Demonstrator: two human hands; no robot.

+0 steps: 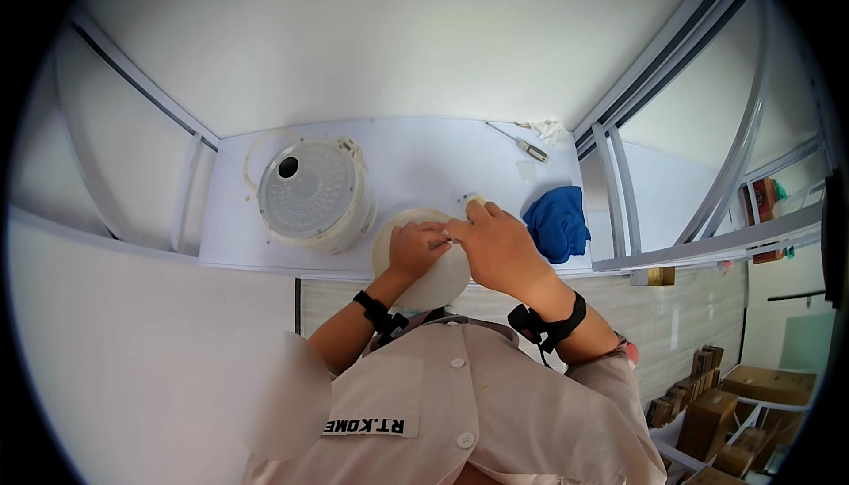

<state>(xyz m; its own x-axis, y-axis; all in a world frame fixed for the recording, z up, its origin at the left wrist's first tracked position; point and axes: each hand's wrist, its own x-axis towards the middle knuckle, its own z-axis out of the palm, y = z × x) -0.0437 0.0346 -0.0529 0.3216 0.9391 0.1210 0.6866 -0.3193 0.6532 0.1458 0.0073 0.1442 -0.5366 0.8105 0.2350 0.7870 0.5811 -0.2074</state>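
My left hand [417, 252] and my right hand [497, 244] meet over a round, cream-coloured disc [439, 283] at the front edge of the table. The fingers of both hands are closed and nearly touch. Between them shows a small, dark grey bit of something, mostly hidden by the fingers. Just beyond my right fingers is a small pale yellowish thing [473, 198], partly covered by the hand. To the left of the disc stands a white bucket [358, 220] under a translucent lid [311, 191] with a dark round hole.
A crumpled blue cloth [557, 224] lies right of my right hand. Farther back are a thin-shafted tool [531, 149] with a grey handle, a small clear packet [527, 172] and crumpled white tissue [550, 131]. Metal frames [619, 184] border the white table [416, 149].
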